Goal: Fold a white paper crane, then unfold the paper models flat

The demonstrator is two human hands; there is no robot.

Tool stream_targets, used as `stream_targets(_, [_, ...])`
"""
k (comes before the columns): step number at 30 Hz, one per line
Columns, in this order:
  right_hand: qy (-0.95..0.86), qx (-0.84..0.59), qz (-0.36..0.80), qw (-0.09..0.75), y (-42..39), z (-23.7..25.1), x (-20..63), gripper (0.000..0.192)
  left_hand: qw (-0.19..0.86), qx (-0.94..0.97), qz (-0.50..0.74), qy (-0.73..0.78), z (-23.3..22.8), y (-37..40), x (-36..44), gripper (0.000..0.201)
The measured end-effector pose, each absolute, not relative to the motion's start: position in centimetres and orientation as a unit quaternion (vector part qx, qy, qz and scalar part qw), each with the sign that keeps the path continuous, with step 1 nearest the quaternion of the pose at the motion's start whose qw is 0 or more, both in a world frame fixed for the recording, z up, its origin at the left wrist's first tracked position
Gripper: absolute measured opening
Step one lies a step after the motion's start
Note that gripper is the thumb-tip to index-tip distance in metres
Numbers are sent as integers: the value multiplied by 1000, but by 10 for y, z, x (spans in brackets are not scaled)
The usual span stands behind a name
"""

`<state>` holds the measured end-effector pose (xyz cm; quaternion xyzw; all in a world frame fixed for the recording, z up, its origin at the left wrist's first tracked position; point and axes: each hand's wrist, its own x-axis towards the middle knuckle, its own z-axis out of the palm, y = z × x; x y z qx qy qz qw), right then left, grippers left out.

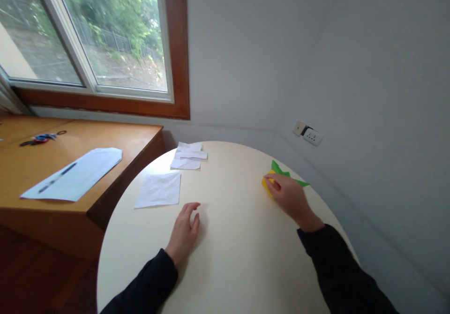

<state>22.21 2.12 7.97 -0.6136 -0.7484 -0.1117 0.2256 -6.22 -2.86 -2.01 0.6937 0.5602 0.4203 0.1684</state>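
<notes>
My right hand is over the right side of the round table, its fingers pinched on a small yellow folded paper. Just behind that hand lies a green paper piece with pointed ends. Whether the yellow and green parts are joined is hidden by my fingers. My left hand rests on the table left of the middle, fingers loosely curved and apart, with nothing in it. A white paper square lies beyond it, and farther back several white paper pieces overlap.
The round cream table stands close to a white wall with a socket. On the wooden desk at left are paper sheets, a dark pen and scissors. A window is above the desk.
</notes>
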Motion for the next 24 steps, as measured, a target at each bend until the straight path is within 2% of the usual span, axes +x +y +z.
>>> stream_targets(3, [-810, -557, -15, 185, 23, 29, 180, 33, 80, 676, 424, 597, -22, -12, -83, 37])
stream_targets(5, [-822, -547, 26, 156, 24, -3, 160, 42, 8, 677, 382, 630, -24, 0, -97, 44])
stream_targets(8, [-815, -562, 54, 129, 25, -30, 145, 43, -57, 665, 305, 679, -26, 14, -114, 56])
stream_targets(13, [-818, -554, 69, 137, 25, -36, 147, 42, -40, 632, 219, 742, -31, 29, -132, 70])
stream_targets(17, [-818, -551, 80, 142, 24, -35, 149, 44, 10, 641, 138, 755, -33, 29, -129, 73])
stream_targets(24, [-809, -538, 96, 217, 27, -40, 151, 51, 6, 763, 114, 636, -31, 11, -82, 67])
